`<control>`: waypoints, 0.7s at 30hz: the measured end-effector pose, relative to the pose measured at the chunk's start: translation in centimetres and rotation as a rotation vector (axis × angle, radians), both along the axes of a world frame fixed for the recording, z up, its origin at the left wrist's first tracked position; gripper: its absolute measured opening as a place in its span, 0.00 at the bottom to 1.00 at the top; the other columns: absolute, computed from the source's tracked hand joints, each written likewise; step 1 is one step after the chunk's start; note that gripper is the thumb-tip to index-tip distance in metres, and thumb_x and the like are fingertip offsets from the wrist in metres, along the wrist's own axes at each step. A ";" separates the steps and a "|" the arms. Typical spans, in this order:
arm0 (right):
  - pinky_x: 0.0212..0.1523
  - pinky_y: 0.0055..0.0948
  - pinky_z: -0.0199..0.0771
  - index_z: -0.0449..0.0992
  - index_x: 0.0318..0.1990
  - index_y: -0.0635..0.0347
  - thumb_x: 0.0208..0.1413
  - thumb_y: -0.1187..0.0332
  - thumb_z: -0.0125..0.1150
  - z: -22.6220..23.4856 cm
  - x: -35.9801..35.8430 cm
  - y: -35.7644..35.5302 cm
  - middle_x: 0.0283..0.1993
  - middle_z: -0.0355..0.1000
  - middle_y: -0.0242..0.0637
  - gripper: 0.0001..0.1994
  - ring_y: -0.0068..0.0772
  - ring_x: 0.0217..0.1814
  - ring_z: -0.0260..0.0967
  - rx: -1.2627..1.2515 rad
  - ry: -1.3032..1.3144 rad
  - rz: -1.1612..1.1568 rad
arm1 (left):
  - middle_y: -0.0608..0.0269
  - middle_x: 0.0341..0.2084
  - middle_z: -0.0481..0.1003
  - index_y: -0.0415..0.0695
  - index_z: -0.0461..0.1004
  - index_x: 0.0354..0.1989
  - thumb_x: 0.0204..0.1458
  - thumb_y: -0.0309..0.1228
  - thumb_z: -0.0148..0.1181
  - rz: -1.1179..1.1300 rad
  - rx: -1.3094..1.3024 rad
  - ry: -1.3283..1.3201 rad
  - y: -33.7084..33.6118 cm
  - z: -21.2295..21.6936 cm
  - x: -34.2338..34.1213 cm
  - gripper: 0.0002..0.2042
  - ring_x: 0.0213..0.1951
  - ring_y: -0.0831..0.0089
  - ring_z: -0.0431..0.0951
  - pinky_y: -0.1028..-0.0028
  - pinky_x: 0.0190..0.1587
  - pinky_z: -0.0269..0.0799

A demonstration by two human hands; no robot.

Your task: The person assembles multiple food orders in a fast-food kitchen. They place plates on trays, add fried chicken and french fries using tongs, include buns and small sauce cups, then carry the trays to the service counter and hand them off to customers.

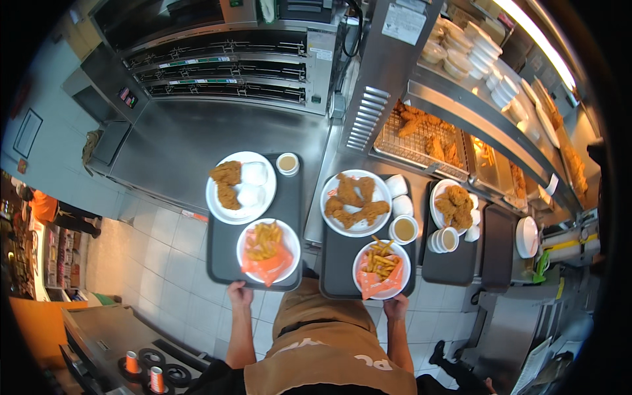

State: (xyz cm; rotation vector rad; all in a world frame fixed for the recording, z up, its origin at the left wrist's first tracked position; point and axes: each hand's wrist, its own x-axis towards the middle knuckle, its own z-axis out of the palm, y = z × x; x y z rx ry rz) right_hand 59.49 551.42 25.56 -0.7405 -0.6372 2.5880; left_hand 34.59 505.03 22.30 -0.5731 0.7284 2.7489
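My left hand grips the near edge of a dark tray, its fingers mostly hidden underneath. That tray carries a plate of fried chicken with white wrapped rounds, a gravy cup and a bowl of fries in an orange paper sleeve. On the right, my right hand holds the near edge of a second dark tray, close to its bowl of fries. This one also bears a plate of fried chicken, two white wrapped rounds and a gravy cup.
A third loaded tray and a bare brown tray lie farther right. Behind them stands a heated display with chicken on a rack. A steel counter spans the back left. Another person's leg shows at lower right.
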 end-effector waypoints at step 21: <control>0.73 0.49 0.50 0.59 0.64 0.69 0.36 0.73 0.53 2.5 -26.1 -5.2 0.66 0.61 0.47 0.39 0.48 0.70 0.56 -0.026 0.056 0.453 | 0.50 0.54 0.72 0.32 0.67 0.57 0.32 0.17 0.50 0.637 -0.045 0.101 -10.7 12.8 2.7 0.33 0.59 0.52 0.69 0.56 0.66 0.60</control>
